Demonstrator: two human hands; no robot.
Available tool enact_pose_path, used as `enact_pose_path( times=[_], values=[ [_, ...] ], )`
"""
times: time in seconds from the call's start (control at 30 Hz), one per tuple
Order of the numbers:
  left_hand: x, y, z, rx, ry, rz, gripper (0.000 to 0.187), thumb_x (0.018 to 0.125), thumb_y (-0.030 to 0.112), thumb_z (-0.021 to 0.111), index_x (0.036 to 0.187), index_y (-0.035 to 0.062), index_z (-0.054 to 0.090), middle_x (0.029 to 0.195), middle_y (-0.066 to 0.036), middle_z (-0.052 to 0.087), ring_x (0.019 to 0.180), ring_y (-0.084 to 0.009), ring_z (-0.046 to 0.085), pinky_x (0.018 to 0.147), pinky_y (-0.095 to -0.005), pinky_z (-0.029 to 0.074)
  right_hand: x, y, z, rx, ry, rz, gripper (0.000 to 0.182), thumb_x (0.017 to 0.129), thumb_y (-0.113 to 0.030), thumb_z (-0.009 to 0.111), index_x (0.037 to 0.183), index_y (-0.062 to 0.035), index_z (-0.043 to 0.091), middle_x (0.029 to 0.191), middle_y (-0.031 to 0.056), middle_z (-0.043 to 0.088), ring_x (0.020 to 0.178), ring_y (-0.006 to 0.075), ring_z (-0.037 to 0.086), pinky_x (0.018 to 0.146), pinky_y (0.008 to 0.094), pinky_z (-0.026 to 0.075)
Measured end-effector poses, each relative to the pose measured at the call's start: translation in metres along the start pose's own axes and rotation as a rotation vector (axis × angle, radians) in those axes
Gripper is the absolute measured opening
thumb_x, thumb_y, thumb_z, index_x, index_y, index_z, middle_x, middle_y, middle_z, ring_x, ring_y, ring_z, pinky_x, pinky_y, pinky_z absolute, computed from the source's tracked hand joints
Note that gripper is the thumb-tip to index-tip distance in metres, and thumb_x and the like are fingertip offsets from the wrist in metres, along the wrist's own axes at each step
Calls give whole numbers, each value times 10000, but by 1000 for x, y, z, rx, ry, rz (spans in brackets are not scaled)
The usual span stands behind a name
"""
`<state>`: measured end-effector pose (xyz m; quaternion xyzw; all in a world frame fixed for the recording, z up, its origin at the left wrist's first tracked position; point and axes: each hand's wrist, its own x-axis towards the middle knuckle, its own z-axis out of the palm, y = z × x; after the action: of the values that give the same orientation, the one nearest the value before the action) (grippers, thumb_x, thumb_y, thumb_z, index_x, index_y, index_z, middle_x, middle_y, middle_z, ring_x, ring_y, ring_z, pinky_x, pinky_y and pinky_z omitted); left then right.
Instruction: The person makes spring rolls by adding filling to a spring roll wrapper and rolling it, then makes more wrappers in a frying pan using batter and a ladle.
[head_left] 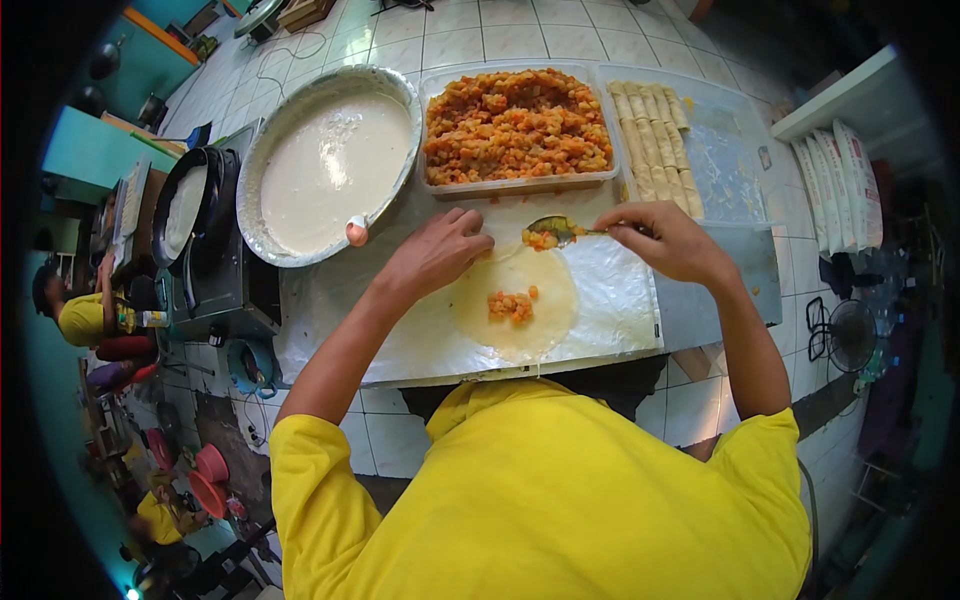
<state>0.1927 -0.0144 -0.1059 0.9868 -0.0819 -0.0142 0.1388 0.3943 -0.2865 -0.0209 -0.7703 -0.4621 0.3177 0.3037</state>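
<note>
Pinching a spoon by its handle between thumb and fingers, the person's right hand appears in the head view above the far right edge of a thin, round, pale wrapper. Orange and yellow diced filling sits in the spoon's bowl. The wrapper lies flat on a shiny silvery sheet in front of the person, with a small mound of diced filling near its middle. The left hand, fingers bent, is at the wrapper's far left edge; whether its fingertips are clamped on that edge or apart cannot be told.

Beyond the hands stands a clear plastic tub heaped with the same orange mix. Right of it, a plastic tray carries rows of pale rolled wraps along its left side. To the left of the tub, a large speckled basin holds creamy white batter. Farther left, a dark frying pan contains something white, and a co-worker in a yellow shirt is at the far left.
</note>
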Motion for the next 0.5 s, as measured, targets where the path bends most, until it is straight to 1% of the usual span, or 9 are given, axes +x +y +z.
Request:
enact_pose_path(
  times=[0.1,0.17,0.2,0.23,0.27,0.3,0.37,0.4,0.5],
  values=[
    [-2,-5,0,22,28,46,129,903,85,655,1030,92,674,1040,-80,580,1035,-269,588,904,-408,506,-10,-3,8,19,-6,26,238,979,-125,600,1151,-15,723,1039,133,759,920,226,709,854,330,547],
    [-9,-10,-5,-80,19,21,171,890,65,653,1058,86,674,1048,-81,589,1045,-277,589,913,-413,504,-18,-4,12,-53,26,-60,226,973,-74,606,1158,-28,726,1014,123,750,886,153,677,815,306,539],
    [-11,-10,-6,-180,11,-7,213,876,46,651,1085,80,674,1056,-83,598,1055,-285,590,923,-418,502,-22,-7,15,-48,28,-57,226,973,-74,606,1158,-28,726,1014,123,750,886,153,677,815,306,539],
    [-13,-8,-4,-180,6,-4,213,876,46,651,1085,80,674,1056,-83,598,1055,-285,590,923,-418,502,-26,-13,19,-16,10,-44,219,969,-71,609,1153,-39,724,995,136,743,873,185,690,800,328,541],
    [-16,-3,0,-201,104,-42,232,861,43,652,1090,78,676,1061,-77,605,1050,-287,590,922,-413,507,-30,-17,24,15,-8,-32,214,965,-69,611,1147,-50,722,975,148,737,859,218,702,785,350,544],
    [-17,1,4,-220,205,-81,251,847,39,652,1094,76,677,1066,-72,611,1044,-288,590,921,-409,511,-33,-15,34,16,-8,-32,214,965,-69,611,1147,-50,722,975,148,737,859,218,702,785,350,544],
    [-15,9,8,-162,223,-37,284,848,33,651,1127,78,673,1091,-75,620,1067,-289,591,945,-404,507,-37,-3,64,-241,83,-204,197,954,-71,625,1133,-61,706,933,155,715,832,308,693,734,395,539],
    [-14,12,9,-106,245,3,316,849,27,650,1159,80,669,1115,-77,628,1089,-290,592,969,-398,502,-39,-4,71,-224,127,-246,193,941,-77,642,1128,-69,690,897,142,691,819,354,668,704,421,535],
    [-17,13,8,-75,136,47,291,841,31,652,1128,77,660,1101,-69,621,1079,-273,593,955,-393,511,-47,-14,78,-291,144,-177,212,934,-77,653,1142,-80,692,884,122,675,779,328,672,674,416,538]
  ],
)
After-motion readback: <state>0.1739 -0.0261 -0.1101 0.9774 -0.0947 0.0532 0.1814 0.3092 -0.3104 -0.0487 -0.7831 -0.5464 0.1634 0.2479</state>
